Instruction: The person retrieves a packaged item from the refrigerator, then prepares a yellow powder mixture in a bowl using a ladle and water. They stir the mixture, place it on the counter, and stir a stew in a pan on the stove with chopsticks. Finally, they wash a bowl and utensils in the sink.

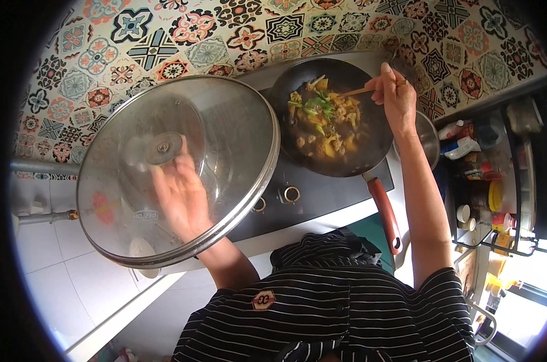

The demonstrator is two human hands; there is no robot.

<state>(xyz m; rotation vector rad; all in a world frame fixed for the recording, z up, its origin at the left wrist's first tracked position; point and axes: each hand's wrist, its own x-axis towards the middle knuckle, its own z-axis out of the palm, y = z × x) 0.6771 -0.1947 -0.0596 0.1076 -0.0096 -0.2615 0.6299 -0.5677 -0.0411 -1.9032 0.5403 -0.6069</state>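
My left hand [183, 194] grips the knob of a large glass pan lid [242, 131] with a metal rim and is seen through the glass. The lid is tilted, off to the left of a dark wok [296, 156]. My right hand [395, 97] holds a thin wooden utensil [357, 91] above the wok's right side, its far end among the food. In the wok lie cauliflower pieces [332, 145], yellow slices and green pepper pieces [318, 106] in some liquid. A red handle [384, 212] points from the wok towards me.
The wok stands on a black glass cooktop [273, 217] with round knobs [292, 194]. A metal pan [427, 135] sits to its right, partly behind my forearm. Shelves with jars and packets [495, 194] stand further right. Patterned tiling covers the wall behind; a pipe [45, 166] runs at left.
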